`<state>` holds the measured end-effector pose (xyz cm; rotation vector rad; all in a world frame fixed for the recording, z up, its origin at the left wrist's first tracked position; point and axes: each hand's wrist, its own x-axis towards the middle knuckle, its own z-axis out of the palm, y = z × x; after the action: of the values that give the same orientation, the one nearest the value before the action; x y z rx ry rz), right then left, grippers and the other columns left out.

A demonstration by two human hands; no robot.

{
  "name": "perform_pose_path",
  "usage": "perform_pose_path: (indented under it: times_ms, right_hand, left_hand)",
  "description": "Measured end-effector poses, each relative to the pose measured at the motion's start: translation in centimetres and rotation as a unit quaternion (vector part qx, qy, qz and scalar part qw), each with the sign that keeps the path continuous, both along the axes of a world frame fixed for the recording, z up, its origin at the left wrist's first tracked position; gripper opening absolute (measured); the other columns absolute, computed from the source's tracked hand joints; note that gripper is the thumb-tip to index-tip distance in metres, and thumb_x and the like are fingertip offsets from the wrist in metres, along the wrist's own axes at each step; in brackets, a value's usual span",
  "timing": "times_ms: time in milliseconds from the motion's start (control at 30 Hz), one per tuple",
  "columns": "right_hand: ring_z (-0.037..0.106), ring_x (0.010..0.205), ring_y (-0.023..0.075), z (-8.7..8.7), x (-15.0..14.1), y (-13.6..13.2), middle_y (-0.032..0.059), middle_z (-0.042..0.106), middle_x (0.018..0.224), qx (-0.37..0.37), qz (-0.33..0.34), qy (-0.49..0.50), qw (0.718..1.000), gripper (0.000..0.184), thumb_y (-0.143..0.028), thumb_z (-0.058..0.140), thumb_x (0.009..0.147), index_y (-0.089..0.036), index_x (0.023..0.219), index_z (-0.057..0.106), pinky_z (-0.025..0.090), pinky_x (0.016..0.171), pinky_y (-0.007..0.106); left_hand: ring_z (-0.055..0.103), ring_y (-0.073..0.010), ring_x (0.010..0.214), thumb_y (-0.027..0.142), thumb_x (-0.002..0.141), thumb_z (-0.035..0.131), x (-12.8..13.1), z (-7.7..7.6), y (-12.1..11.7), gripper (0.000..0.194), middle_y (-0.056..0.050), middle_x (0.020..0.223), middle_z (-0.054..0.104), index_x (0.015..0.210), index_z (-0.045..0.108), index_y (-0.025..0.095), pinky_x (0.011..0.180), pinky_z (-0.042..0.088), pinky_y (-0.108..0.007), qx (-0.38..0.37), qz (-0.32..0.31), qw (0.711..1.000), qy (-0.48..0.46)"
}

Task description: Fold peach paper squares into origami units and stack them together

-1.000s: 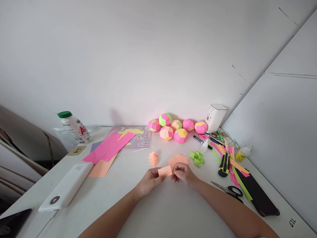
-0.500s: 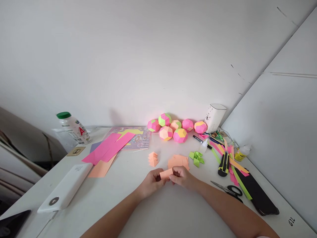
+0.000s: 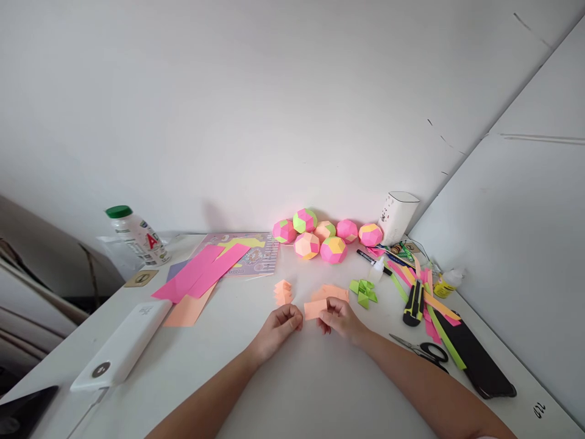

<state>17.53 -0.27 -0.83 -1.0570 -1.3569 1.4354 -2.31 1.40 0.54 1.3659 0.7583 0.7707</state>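
My right hand (image 3: 340,319) pinches a small orange paper piece (image 3: 314,309) just above the white table (image 3: 292,390). My left hand (image 3: 280,324) rests beside it with fingers curled, a little apart from the paper's left edge; nothing shows in it. Behind the hands lie a folded orange paper unit (image 3: 283,292), a small stack of orange paper squares (image 3: 333,292) and green folded units (image 3: 363,292).
Several pink, green and orange paper balls (image 3: 326,238) sit against the wall, next to a white container (image 3: 397,216). Pink and orange paper strips (image 3: 201,277), a bottle (image 3: 134,236) and a white power bank (image 3: 121,344) lie left. A cutter (image 3: 414,303), scissors (image 3: 423,350) and a black phone (image 3: 479,360) lie right.
The orange piece was held between both hands; now my left hand has come off it and only the right hand holds it, slightly farther back.
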Motion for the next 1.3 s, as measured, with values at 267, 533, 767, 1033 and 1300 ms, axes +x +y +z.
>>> perform_pose_path:
  times_ms: [267, 533, 767, 1033, 1300]
  right_hand:
    - [0.055, 0.051, 0.0105, -1.0, -0.4, -0.4, -0.002, 0.058, 0.066, 0.04, 0.001, -0.052, 0.998, 0.021, -0.033, 0.063, 0.075, -0.017, 0.075, 0.05, 0.042, 0.047, 0.023]
    - [0.053, 0.051, 0.01, -1.2, -0.4, -0.3, -0.001, 0.055, 0.069, 0.085, 0.008, -0.075, 0.994, 0.018, -0.032, 0.062, 0.077, -0.016, 0.074, 0.053, 0.041, 0.047, 0.023]
    - [0.052, 0.051, 0.0098, -1.2, -0.6, -0.4, -0.0006, 0.055, 0.07, 0.086, -0.001, -0.102, 0.991, 0.015, -0.028, 0.063, 0.075, -0.016, 0.073, 0.054, 0.041, 0.048, 0.024]
    - [0.052, 0.051, 0.0102, -1.2, -0.5, -0.4, -0.0019, 0.053, 0.066, 0.089, 0.004, -0.118, 0.989, 0.013, -0.027, 0.061, 0.077, -0.016, 0.076, 0.055, 0.04, 0.048, 0.023]
    - [0.053, 0.057, 0.0112, -0.3, -0.4, -0.8, -0.0015, 0.053, 0.065, 0.056, 0.036, -0.108, 0.992, 0.023, -0.037, 0.061, 0.079, -0.016, 0.086, 0.056, 0.042, 0.053, 0.023]
  left_hand:
    - [0.05, -0.0146, 0.069, 0.047, 0.083, 0.05, 0.4, 0.5, -0.4, 0.031, 0.001, 0.066, 0.055, 0.082, 0.058, 0.017, 0.068, 0.039, -0.026, 0.028, -0.029, 0.998, 0.045]
    - [0.048, -0.0137, 0.07, 0.045, 0.081, 0.054, 0.3, 0.1, -0.4, 0.029, 0.001, 0.07, 0.055, 0.081, 0.06, 0.016, 0.065, 0.038, -0.024, 0.017, -0.008, 0.999, 0.047]
    - [0.048, -0.0117, 0.066, 0.043, 0.079, 0.058, 0.3, -0.4, -0.4, 0.027, 0.001, 0.073, 0.054, 0.085, 0.059, 0.017, 0.061, 0.038, -0.023, -0.011, -0.009, 1.0, 0.025]
    - [0.052, -0.013, 0.068, 0.044, 0.077, 0.061, 0.3, -0.9, -0.3, 0.03, 0.0, 0.075, 0.056, 0.092, 0.057, 0.018, 0.064, 0.042, -0.025, -0.019, 0.0, 1.0, 0.011]
    - [0.057, -0.0151, 0.073, 0.042, 0.078, 0.061, 0.4, -0.6, -0.5, 0.029, -0.003, 0.082, 0.062, 0.095, 0.057, 0.018, 0.067, 0.044, -0.026, -0.036, -0.015, 0.999, -0.008]
